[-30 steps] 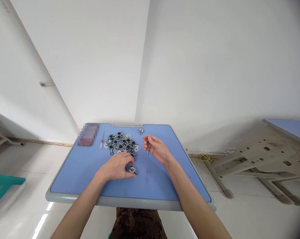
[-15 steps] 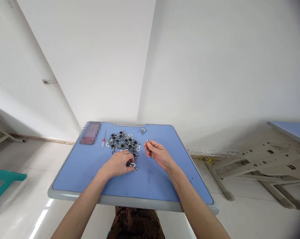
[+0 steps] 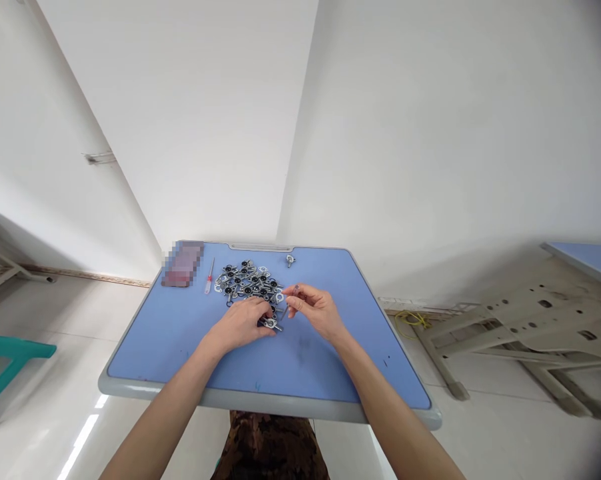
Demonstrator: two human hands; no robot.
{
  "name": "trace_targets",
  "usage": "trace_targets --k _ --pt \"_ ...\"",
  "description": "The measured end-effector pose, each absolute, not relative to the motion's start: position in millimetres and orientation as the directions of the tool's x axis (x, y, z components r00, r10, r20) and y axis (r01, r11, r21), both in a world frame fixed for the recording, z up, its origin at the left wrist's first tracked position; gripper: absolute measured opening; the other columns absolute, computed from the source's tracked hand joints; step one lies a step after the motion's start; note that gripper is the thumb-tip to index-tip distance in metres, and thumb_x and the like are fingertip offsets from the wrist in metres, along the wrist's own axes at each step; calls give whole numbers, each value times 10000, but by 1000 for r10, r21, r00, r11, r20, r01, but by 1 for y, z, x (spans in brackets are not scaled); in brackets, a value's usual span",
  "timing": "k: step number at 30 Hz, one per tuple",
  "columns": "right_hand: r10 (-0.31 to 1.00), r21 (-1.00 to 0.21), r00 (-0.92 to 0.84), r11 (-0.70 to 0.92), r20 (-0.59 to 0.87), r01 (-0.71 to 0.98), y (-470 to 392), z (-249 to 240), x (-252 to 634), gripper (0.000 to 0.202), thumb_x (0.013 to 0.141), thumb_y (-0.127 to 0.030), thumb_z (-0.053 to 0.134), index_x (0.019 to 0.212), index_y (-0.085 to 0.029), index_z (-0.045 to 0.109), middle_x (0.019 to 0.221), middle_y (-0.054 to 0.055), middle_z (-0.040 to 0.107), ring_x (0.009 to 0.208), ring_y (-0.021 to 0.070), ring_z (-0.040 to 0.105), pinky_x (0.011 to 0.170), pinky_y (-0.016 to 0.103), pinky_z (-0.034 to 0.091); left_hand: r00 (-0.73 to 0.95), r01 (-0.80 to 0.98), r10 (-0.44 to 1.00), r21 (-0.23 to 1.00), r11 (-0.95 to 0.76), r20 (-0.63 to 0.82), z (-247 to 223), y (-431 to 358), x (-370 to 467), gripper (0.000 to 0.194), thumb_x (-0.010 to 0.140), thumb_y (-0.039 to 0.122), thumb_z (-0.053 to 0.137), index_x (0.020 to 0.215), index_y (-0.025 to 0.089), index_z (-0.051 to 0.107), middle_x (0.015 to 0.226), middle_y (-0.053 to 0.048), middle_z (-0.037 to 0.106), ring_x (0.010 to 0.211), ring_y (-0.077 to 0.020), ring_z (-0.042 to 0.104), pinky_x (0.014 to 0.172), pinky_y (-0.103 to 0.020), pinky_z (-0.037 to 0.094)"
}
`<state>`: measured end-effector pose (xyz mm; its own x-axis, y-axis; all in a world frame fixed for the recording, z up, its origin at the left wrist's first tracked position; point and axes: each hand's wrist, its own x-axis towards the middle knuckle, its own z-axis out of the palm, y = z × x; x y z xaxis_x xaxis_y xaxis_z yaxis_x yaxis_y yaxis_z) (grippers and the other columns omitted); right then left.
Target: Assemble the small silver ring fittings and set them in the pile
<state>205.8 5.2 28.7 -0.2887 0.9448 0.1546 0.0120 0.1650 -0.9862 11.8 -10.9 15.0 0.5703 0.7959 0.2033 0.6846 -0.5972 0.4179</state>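
Note:
On the blue desk (image 3: 300, 363) lies a pile of small metal parts with black round centres (image 3: 248, 280). My left hand (image 3: 243, 323) is at the pile's near edge, its thumb and fingers closed on a metal part with a pale plate (image 3: 270, 323). Just right of the pile, my right hand (image 3: 315, 310) pinches a small screwdriver, whose thin shaft (image 3: 284, 312) points down toward the part in my left hand. One more metal part (image 3: 290, 261) lies apart near the far edge.
A screwdriver with a clear and red handle (image 3: 209, 280) lies left of the pile, beside a blurred flat object (image 3: 183, 264). A wall rises behind the desk. A green stool (image 3: 15, 350) stands at the left, another desk (image 3: 588, 263) at the right.
My right hand has moved slightly left and tilted, bringing the thin shaft closer to my left hand. My left hand still holds its metal part. The view has shifted slightly.

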Motion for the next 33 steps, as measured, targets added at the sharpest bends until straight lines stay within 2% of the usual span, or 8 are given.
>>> trace_targets --k 7,10,16,23,33 --pt "953 -979 -234 202 192 17 7 25 203 326 779 -330 617 1080 -218 564 751 -18 571 646 109 557 597 270 519 566 691 804 428 -583 181 18 -11 10 223 730 319 686 856 198 547 846 -3 602 812 -179 555 661 -271 393" --pt "950 -973 -217 233 226 4 8 23 203 326 786 -337 607 1080 -208 548 747 -8 574 713 131 570 592 264 526 564 705 812 427 -567 148 20 -11 10 229 734 342 675 856 195 549 847 -8 598 820 -181 551 663 -270 388" --pt "914 -947 -280 318 294 41 4 21 202 265 830 -307 555 1079 -216 550 811 7 607 667 114 572 641 288 533 571 704 808 419 -573 146 19 -11 11 196 744 314 664 841 197 539 848 0 592 820 -175 544 671 -267 383" --pt "837 -846 -343 503 426 177 0 18 199 236 866 -257 497 1094 -230 553 878 34 614 806 151 591 716 315 533 574 708 804 399 -583 156 19 -11 12 202 753 337 658 816 193 531 825 -1 587 807 -179 545 667 -268 377" --pt "772 -755 -403 609 492 245 -3 19 199 242 889 -219 466 1120 -241 534 911 40 625 823 149 598 738 316 532 568 712 810 406 -573 147 18 -10 13 187 756 327 644 787 191 520 813 -2 589 791 -179 543 640 -268 366"
